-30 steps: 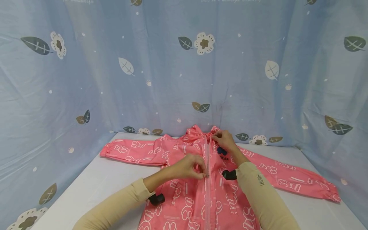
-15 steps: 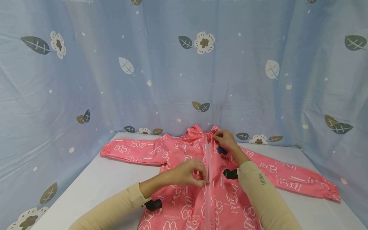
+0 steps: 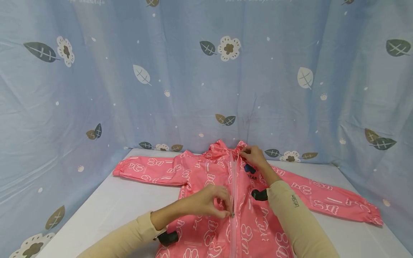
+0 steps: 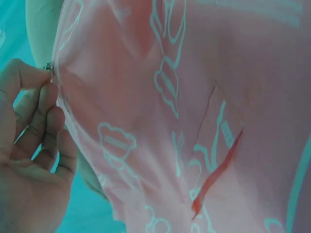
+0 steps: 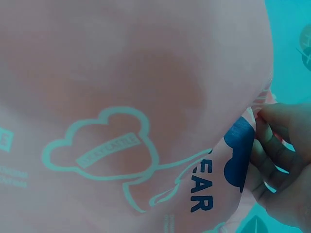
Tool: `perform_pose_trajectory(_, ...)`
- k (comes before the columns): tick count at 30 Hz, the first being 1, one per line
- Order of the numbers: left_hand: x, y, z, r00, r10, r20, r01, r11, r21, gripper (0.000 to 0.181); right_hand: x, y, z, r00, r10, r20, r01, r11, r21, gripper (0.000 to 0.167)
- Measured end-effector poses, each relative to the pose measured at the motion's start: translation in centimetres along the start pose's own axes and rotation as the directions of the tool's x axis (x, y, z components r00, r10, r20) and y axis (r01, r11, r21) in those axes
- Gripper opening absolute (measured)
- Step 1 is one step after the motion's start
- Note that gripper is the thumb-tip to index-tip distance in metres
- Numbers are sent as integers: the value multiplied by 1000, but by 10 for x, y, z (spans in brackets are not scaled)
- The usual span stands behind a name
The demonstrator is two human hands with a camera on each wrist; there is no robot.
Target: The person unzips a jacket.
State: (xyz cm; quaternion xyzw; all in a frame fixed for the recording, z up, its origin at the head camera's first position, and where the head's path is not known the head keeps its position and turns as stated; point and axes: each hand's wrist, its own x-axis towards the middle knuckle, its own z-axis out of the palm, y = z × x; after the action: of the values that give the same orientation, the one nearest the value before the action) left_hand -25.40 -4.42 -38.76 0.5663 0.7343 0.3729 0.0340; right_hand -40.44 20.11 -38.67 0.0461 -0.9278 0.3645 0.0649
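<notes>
A pink jacket with white outline prints (image 3: 200,172) lies spread out with its collar at the back. The left hand (image 3: 206,202) pinches the metal zipper pull (image 3: 233,215) midway down the front; in the left wrist view its thumb and forefinger meet at the pull (image 4: 47,67). Above the pull the zipper stands parted in a narrow gap. At the collar's right side, the right hand (image 3: 255,157) pinches the top of the front edge, near the dark blue bear patch (image 3: 250,169). In the right wrist view the fingers (image 5: 272,141) grip that edge beside the patch.
The jacket's sleeves reach out over the white table (image 3: 106,204) to left and right. A blue curtain (image 3: 180,89) with leaf and flower prints stands behind and along both sides. Black wrist cameras (image 3: 168,238) hang by both forearms.
The left hand has moved down the jacket front with the zipper pull, and the gap above it has lengthened. The right hand has stayed nearly still at the collar.
</notes>
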Motion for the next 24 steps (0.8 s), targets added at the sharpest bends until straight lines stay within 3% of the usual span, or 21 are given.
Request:
perform_pose_trajectory(5, -4, 9, 2, 1000, -18, 19, 18, 999, -35, 10, -1, 0, 0, 1000, 10, 9, -10, 1000, 16, 24)
perform_pose_trajectory(24, -15, 18, 15, 996, 73, 46, -67, 990, -121, 9, -2, 3, -1, 999, 30, -33, -29, 999, 38, 23)
